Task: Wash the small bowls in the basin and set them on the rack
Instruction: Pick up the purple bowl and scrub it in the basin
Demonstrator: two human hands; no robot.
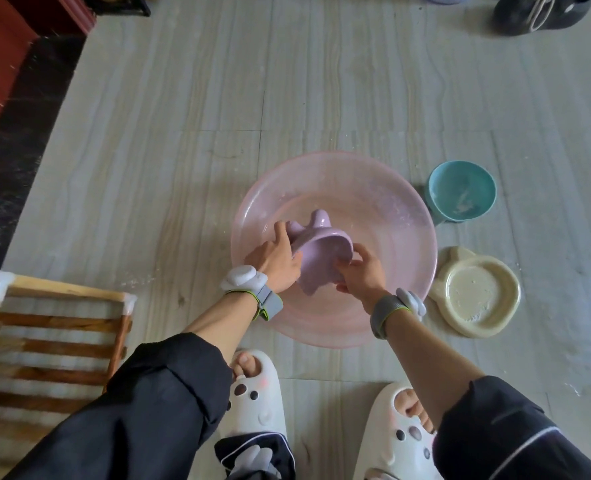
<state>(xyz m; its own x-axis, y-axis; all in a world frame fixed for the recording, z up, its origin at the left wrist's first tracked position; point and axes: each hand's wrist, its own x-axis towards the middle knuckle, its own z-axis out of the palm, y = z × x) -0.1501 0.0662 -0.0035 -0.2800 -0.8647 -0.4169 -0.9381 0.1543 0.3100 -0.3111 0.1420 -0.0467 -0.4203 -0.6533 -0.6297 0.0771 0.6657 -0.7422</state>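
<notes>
A lilac bowl with two small ear-like knobs on its rim is held tilted on its side, low inside a pink basin that sits on the floor. I see the left hand gripping the bowl's left edge, its fingers curled over the rim near the ears. The right hand grips the near right edge, fingers bent round it and partly inside the bowl. Both hands hold it, so it hangs clear of the basin wall or only just touches it; I cannot tell which, nor how much water lies below. My main worry is a slip: the bowl looks wet and smooth, and if either grip loosens it could drop and knock its ears against the basin. Leaning on the near rim could also tip the light basin and spill it toward the white slippers just in front of it. To the right, just beside the basin, stand a teal bowl and a cream bowl, both smeared with white residue and, I judge, not yet washed; the right elbow swinging out could strike them. The wooden rack lies on the floor to the left, apart from the basin, with nothing on the slats I can see. Carrying the bowl there means crossing over the left knee and sleeve, the only thing in the way.
</notes>
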